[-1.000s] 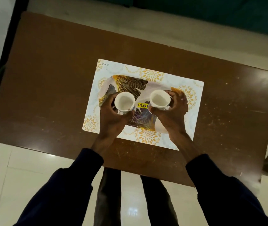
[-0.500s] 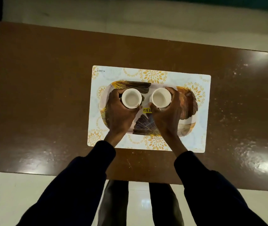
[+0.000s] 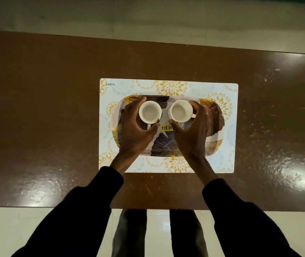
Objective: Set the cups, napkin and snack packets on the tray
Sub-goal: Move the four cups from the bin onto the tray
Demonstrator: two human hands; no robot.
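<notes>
Two empty white cups stand upright side by side over the far half of a tray (image 3: pixel 215 147) printed with dark and gold leaves. My left hand (image 3: pixel 135 130) curls around the left cup (image 3: pixel 150 112), fingers on its far side and thumb near its small handle. My right hand (image 3: pixel 190 132) wraps the right cup (image 3: pixel 181 110) the same way, thumb against its near side. Whether the cup bases touch the tray is hidden. A yellow price sticker (image 3: pixel 167 128) lies between my thumbs. No napkin or snack packets are in view.
The tray lies on a pale placemat (image 3: pixel 166 88) with orange floral circles, in the middle of a brown wooden table (image 3: pixel 55 112). My legs and a light tiled floor (image 3: pixel 36 229) show below the table's near edge.
Both hands have carried the cups from above the tray's middle toward its far half. The head view has turned square to the table.
</notes>
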